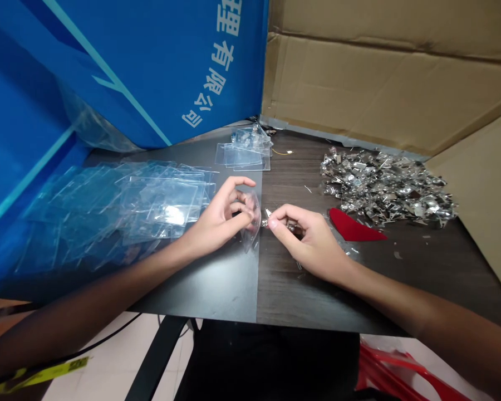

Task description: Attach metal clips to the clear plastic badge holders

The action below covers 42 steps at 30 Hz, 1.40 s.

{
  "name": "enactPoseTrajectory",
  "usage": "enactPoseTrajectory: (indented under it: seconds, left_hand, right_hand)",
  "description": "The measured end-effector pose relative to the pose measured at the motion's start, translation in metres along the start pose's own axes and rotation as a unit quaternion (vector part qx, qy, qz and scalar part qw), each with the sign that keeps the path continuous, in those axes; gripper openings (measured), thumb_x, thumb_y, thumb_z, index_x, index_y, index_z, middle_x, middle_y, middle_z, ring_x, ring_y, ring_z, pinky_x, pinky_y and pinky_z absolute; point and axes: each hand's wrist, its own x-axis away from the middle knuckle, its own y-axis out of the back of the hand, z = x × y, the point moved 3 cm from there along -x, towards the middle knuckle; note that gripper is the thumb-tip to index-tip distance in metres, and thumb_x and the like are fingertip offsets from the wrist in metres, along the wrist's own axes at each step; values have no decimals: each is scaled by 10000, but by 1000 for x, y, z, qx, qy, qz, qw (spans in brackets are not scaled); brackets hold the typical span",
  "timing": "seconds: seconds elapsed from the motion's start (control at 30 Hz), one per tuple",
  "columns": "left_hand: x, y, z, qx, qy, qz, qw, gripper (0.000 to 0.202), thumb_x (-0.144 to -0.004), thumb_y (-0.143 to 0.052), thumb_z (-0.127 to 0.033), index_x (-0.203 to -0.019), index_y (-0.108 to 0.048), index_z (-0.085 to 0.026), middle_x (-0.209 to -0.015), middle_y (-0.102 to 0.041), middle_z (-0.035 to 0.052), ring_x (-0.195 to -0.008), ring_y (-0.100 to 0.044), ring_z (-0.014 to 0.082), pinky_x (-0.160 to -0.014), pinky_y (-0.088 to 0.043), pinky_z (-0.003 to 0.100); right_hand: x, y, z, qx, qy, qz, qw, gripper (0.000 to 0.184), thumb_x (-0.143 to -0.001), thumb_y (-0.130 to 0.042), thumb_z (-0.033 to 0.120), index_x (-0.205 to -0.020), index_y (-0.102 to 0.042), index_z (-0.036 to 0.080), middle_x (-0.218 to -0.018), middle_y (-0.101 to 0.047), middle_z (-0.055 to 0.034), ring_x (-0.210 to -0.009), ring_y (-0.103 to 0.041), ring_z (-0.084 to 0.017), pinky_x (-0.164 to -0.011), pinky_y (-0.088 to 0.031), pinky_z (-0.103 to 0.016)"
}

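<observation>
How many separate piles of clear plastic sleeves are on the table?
2. A wide spread lies left of the left hand; a small stack sits at the back by the blue box. That hand holds one more sleeve; others may be hidden.

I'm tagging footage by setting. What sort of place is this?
Probably a hand-assembly or packing bench: a heap of metal clips lies on the table, clear plastic sleeves are spread at the left, and cardboard cartons wall it in. The left hand pinches a sleeve, the right hand a clip.
</observation>
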Motion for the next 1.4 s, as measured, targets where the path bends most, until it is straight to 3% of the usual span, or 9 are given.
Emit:
enactPoseTrajectory:
  seconds: [0.37, 0.6, 0.73, 0.9, 1.1, 1.27, 1.4]
  left_hand:
    - [0, 5, 1, -58, -15, -6, 998, 337, -974, -737, -274, -1253, -568, -189, -1052, -573, 5, -770, -692, 106, -745, -635, 285]
    - [0, 3, 1, -62, -14, 1, 998, 373, -970, -775, -327, -1249, -558, -209, -1006, -560, 2, -822, -662, 139, -707, -598, 273]
    - [0, 3, 3, -71, -12, 8, 997, 396, -969, -787, -358, -1259, -560, -212, -1045, -540, 11, -886, -628, 148, -731, -569, 272]
    - [-2, 6, 5, -55, -22, -1, 998, 424, -938, -815, -328, -1258, -562, -212, -1051, -540, 19, -925, -600, 156, -772, -533, 279]
    - [-4, 10, 6, -11, -4, -24, 1000, 489, -909, -839, -323, -1289, -547, -224, -1023, -542, 6, -874, -577, 148, -743, -506, 285]
    - [-3, 8, 2, 48, 16, -6, 999, 564, -866, -853, -289, -1326, -530, -241, -1002, -538, -3, -805, -536, 130, -695, -459, 273]
    - [-3, 7, -1, 68, 17, 10, 997, 598, -831, -871, -252, -1326, -535, -248, -959, -507, -14, -800, -526, 133, -708, -452, 273]
  right_hand:
    - [2, 2, -5, -56, 17, -13, 998, 207, -1109, -630, 344, -984, -736, 219, -892, -724, -13, -791, -630, -156, -740, -475, -303]
    - [0, 1, -3, -38, 12, -4, 999, 197, -1096, -640, 349, -985, -735, 216, -862, -716, -4, -756, -611, -149, -710, -453, -303]
    - [0, -1, -5, -46, -26, 11, 999, 171, -1054, -696, 367, -996, -745, 215, -829, -711, 4, -722, -595, -143, -688, -441, -298]
    - [-1, -1, -12, -23, -90, 21, 995, 321, -1023, -735, 479, -859, -696, 206, -751, -659, 15, -639, -494, -127, -625, -371, -299]
    - [-1, -4, -11, -76, -63, 42, 994, 180, -1010, -702, 371, -937, -714, 207, -791, -640, 8, -677, -529, -140, -653, -423, -301]
    - [1, -3, -4, -40, -23, 44, 998, 132, -1029, -662, 303, -961, -726, 210, -915, -701, -34, -734, -572, -153, -679, -449, -314]
    - [1, -2, 1, -17, 13, 47, 999, 136, -1043, -649, 271, -971, -744, 205, -912, -664, -28, -701, -537, -141, -637, -412, -307]
